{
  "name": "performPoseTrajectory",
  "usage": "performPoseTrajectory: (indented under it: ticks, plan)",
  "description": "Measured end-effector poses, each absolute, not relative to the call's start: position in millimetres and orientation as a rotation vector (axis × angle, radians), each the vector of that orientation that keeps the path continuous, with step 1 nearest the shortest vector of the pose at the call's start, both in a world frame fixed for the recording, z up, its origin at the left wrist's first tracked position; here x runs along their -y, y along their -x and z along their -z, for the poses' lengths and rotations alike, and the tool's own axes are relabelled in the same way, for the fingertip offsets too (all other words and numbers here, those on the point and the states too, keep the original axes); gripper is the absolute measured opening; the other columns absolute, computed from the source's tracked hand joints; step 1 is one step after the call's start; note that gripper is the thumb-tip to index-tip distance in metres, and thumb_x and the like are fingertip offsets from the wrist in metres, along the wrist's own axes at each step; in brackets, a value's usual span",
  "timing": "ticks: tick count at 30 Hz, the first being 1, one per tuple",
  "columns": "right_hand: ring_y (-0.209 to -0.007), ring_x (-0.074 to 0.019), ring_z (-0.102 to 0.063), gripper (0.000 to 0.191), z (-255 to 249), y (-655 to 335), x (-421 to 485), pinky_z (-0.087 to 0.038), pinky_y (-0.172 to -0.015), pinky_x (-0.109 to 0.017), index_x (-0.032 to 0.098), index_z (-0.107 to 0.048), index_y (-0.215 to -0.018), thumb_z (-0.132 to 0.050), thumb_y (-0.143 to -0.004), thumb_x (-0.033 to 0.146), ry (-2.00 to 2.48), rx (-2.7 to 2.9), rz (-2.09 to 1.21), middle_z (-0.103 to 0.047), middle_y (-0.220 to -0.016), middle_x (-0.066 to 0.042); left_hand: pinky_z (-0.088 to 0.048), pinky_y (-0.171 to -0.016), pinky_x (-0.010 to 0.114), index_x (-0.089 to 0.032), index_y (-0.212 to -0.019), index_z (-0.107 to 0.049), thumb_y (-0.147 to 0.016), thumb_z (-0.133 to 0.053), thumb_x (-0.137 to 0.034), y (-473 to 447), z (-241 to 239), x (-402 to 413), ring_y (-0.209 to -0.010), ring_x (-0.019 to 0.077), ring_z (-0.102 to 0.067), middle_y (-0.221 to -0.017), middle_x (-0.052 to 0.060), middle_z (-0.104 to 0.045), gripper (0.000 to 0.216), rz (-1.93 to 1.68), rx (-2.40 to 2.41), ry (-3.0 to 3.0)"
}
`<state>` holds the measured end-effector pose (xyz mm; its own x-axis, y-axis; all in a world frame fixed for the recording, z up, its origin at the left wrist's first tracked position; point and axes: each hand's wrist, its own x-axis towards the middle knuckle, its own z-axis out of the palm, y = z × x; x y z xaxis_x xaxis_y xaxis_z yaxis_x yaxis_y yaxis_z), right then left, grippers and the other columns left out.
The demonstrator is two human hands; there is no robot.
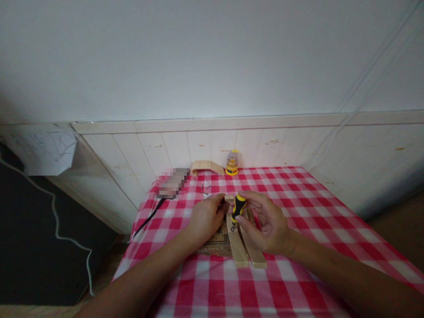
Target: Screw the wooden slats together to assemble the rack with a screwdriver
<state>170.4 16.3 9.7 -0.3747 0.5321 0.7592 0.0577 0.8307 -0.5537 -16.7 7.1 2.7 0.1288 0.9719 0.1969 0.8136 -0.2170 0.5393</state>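
Screwdriver in hand at a table spread with a red-and-white checked tablecloth (288, 285), you work over a pale wooden bar (239, 254) lying on the tabletop in front of you. Your right hand (266, 225) grasps the yellow-and-black screwdriver (238, 208), its thumb and fingers closed about the handle, which leans slightly to the right above a tip pointed down at the bar's upper face. Everything turns on that meeting point: the tip lies below and just left of your right fingertips, over the middle stretch of the bar, whose long axis runs away from you and a little to the left. Whether the bright metal there is a screw head or only the driver's shank, you cannot tell at this size. Your left hand (206, 218) is bent in beside the bar's far end, fingers curled; whether they pinch the wood is hidden. The right hand is the nearer to the tip. A second wooden bar (257, 256) lies alongside on the right, and a brown patterned panel (215, 242) shows beneath your left wrist. Beyond, small loose screws (204, 192) lie scattered before a bent wooden piece (207, 166) and a yellow-capped bit case (232, 163).
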Motion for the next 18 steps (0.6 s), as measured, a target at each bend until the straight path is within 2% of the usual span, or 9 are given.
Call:
performPoseTrajectory:
  ticks: [9, 18]
  plan:
    - [-0.096, -0.0241, -0.072, 0.055, -4.2, -170.1, -21.7, -0.062, -0.086, -0.039, 0.026, -0.053, -0.136, -0.070, -0.084, 0.017, 0.492, 1.877, -0.446, -0.070, -0.117, -0.012, -0.051, -0.082, 0.030, -0.022, -0.111, -0.065, -0.096, -0.045, -0.030, 17.3, -2.9, -6.9, -0.096, 0.0237, -0.072, -0.100, 0.008, -0.076, 0.026, -0.735, -1.742, -2.119]
    - [-0.090, -0.0219, -0.073, 0.052, -10.6, -167.8, -22.1, -0.063, -0.082, -0.036, 0.026, -0.055, -0.133, -0.073, -0.085, 0.022, 0.547, 1.881, -0.424, -0.072, -0.111, -0.010, -0.050, -0.076, 0.030, -0.021, -0.114, -0.064, -0.097, -0.044, -0.032, 16.3, -2.2, -7.2, -0.094, 0.0244, -0.072, -0.101, 0.009, -0.076, 0.029, -0.730, -1.755, -2.127]
